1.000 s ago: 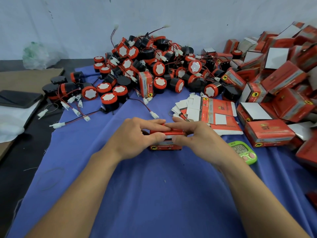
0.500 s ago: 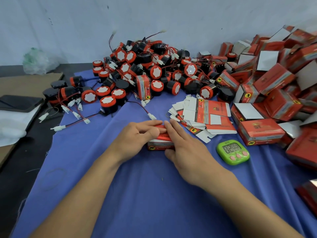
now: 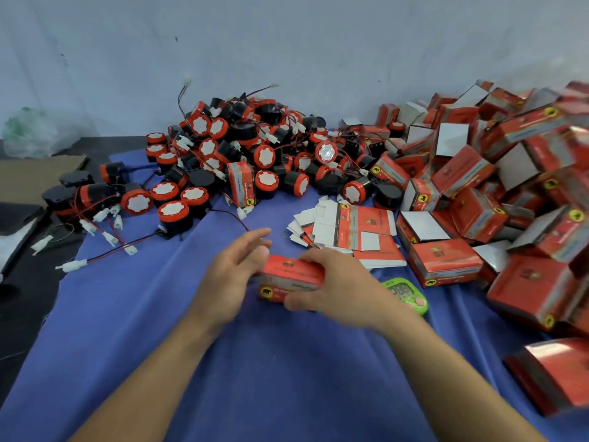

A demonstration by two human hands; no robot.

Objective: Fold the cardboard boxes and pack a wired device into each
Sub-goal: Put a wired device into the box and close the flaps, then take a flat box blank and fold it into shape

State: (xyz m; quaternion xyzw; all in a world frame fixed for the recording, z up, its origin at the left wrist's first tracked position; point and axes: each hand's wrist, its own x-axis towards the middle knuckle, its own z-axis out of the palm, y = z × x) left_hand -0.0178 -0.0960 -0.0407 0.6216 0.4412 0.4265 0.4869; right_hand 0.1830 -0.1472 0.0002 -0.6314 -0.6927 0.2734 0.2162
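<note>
A closed red cardboard box (image 3: pixel 290 275) sits at the middle of the blue cloth (image 3: pixel 255 362). My right hand (image 3: pixel 338 288) grips it, fingers over its top and thumb under its near side. My left hand (image 3: pixel 234 269) is just left of the box, fingers spread and relaxed, holding nothing. A heap of round red-and-black wired devices (image 3: pixel 248 154) lies at the back. A stack of flat unfolded boxes (image 3: pixel 353 232) rests right of centre. Several folded red boxes (image 3: pixel 478 173) are piled at the right.
A green digital timer (image 3: pixel 408 293) lies just right of my right hand. One upright red box (image 3: pixel 241 183) stands among the devices. Loose white connectors on red-black wires (image 3: pixel 105 237) trail at the left. Brown cardboard (image 3: pixel 28 177) and a plastic bag (image 3: pixel 32 132) lie beyond the cloth's left edge.
My left hand has let go of the box and opened. My right hand has shifted from pressing the flap to gripping the whole box. The view has swung to the right.
</note>
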